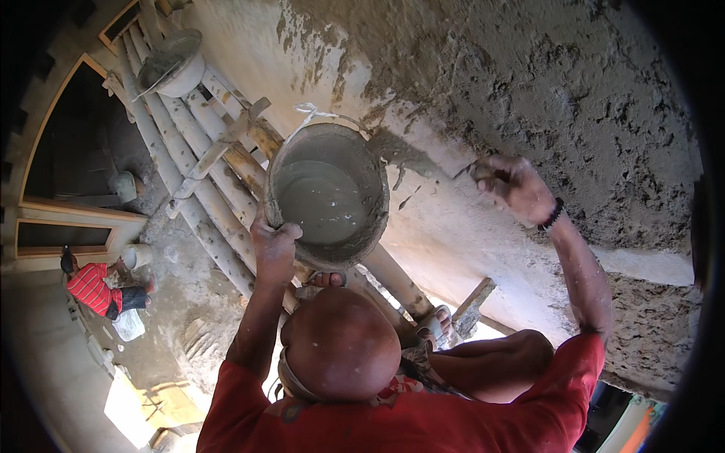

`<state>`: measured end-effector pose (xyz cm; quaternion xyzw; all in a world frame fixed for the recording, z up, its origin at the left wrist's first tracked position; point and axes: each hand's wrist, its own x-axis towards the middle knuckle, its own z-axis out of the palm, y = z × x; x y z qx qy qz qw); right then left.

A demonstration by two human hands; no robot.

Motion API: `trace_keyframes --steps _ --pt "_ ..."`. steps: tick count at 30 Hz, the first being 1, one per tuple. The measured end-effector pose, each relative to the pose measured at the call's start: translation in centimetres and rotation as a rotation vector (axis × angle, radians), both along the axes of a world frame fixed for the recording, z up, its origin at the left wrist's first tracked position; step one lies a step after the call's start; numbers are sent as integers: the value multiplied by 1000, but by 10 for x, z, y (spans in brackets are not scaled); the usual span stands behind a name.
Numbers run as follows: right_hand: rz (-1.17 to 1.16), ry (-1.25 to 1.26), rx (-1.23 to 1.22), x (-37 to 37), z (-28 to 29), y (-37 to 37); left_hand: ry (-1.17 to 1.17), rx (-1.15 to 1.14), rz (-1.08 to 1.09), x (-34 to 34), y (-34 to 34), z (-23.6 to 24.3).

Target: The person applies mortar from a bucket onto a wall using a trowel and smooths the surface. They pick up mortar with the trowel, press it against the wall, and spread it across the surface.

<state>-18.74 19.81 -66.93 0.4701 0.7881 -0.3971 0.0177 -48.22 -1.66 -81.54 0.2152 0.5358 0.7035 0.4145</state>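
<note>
A round bucket (276, 177) coated in dried mortar stands tilted near the middle, with wet grey mortar (321, 200) inside. My left hand (274, 249) grips its near-left rim, the thumb over the edge. To the right, my right hand (517, 189), a dark bracelet at its wrist, is closed round the handle of a trowel. The trowel's mortar-covered blade (408, 155) reaches left to the bucket's right rim; the handle is mostly hidden in my fingers. Dark drips hang or fall below the blade. Beyond it is the wall (559, 98), partly covered in rough wet mortar.
Bamboo poles (189, 136) form a scaffold at the left, a second mortar-stained basin (181, 72) on its far end. My foot (436, 326) rests by a pole. Far below left, a person in a red striped shirt (94, 287) sits near a white bucket (137, 255).
</note>
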Motion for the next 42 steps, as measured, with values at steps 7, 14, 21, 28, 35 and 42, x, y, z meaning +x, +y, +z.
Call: trace_keyframes --steps 7,14,21,28,35,42 --pt "-25 210 749 26 54 5 47 -50 -9 -7 -7 6" --pt "369 -311 548 -16 9 -46 85 -32 -60 13 22 6" --pt "573 -564 737 -41 -82 -49 143 34 -169 24 43 23" --pt "534 -90 252 -36 -110 -47 116 53 -121 28 48 29" --pt "494 90 369 -48 -44 -48 -16 66 5 5 29 26" --pt "477 188 387 -71 65 -35 38 11 107 -21 8 13"
